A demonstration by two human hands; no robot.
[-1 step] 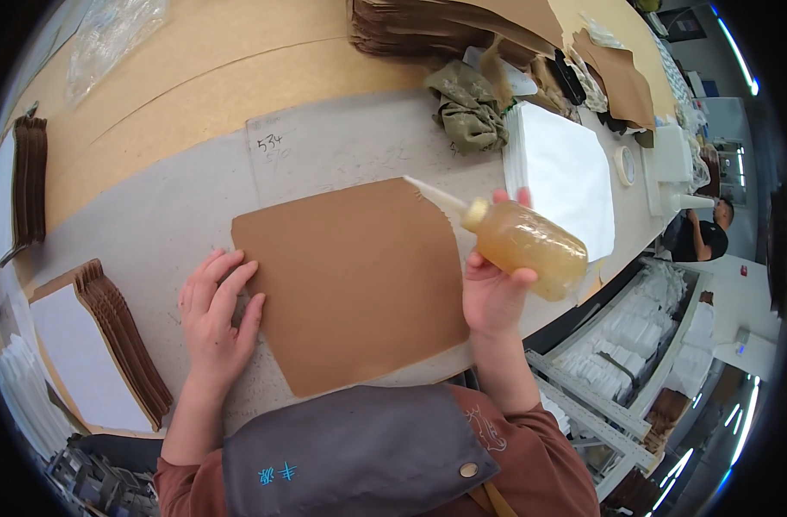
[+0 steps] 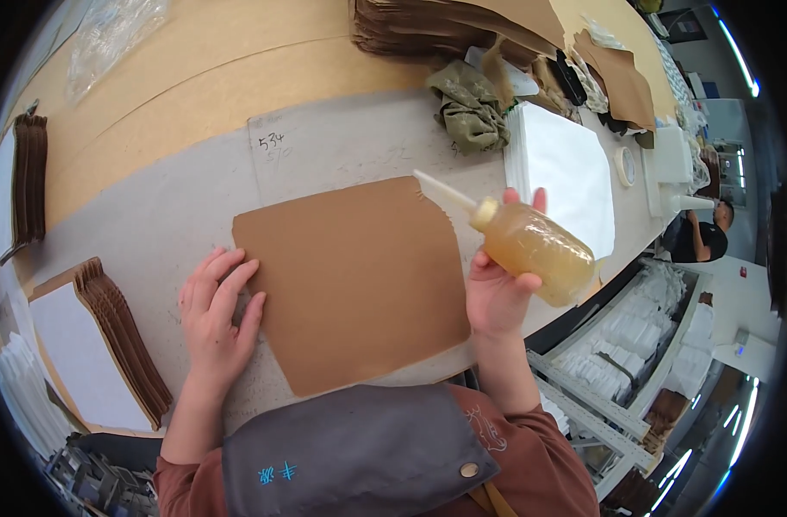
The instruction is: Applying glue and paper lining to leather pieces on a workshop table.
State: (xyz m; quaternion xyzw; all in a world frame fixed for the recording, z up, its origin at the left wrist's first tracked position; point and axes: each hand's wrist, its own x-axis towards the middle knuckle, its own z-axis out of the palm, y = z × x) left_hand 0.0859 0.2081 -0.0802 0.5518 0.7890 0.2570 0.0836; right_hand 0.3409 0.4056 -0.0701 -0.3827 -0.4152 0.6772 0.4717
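A brown sheet of leather-like material [image 2: 359, 284] lies flat on the grey work surface before me, its upper right edge slightly ragged. My left hand [image 2: 217, 314] rests at its left edge, fingers apart, the tips touching the border. Over the right side, my right hand [image 2: 501, 293] grips a clear squeeze bottle [image 2: 544, 250] of amber liquid, probably glue. The bottle is tilted, and its long pale nozzle points up and left to the sheet's upper right corner. Whether the tip touches the sheet I cannot tell.
White sheets [image 2: 566, 172] are stacked at the right, beside a crumpled olive cloth [image 2: 469, 108]. Brown pieces [image 2: 410, 30] are piled at the back. White-topped brown stacks [image 2: 92, 353] stand left. A tape roll [image 2: 624, 166] lies right; a person [image 2: 712, 237] is farther off.
My right hand and the bottle have shifted slightly to the right, and the nozzle tip with them, a little upward too. My left hand and the brown sheet stay put.
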